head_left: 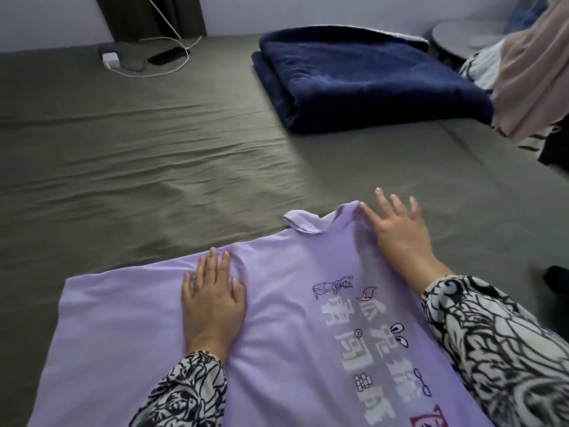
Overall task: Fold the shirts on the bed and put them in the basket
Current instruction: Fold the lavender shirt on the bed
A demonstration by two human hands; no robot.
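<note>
A lilac shirt (277,303) with white and black print lies spread on the grey-green bed (138,155) in front of me. My left hand (212,297) presses flat on the shirt's left part, fingers straight. My right hand (397,229) lies flat at the shirt's far right edge, next to the collar, with fingers spread. Part of the shirt's right side is folded over. No basket is in view.
A folded navy blanket (363,75) sits at the back right of the bed. More clothes (523,72) pile up at the far right edge. A white charger with cable (110,58) and a dark phone (166,55) lie at the back left.
</note>
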